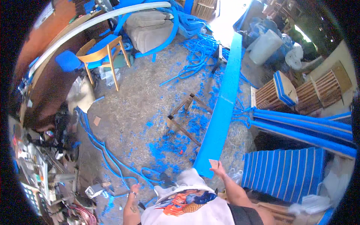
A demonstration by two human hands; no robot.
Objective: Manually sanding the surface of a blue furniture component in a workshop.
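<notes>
The right hand (218, 169) presses a small tan block (214, 163) on the near end of the long blue plank (223, 103), which points away over open floor (135, 112), while the left hand (134, 187) hangs loosely curled, fingers hard to see.

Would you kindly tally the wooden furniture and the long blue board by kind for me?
Long blue board: 1
Wooden chair: 1
Slatted wooden crates: 2
Wooden sawhorse frame on the floor: 1
Total: 5
</notes>
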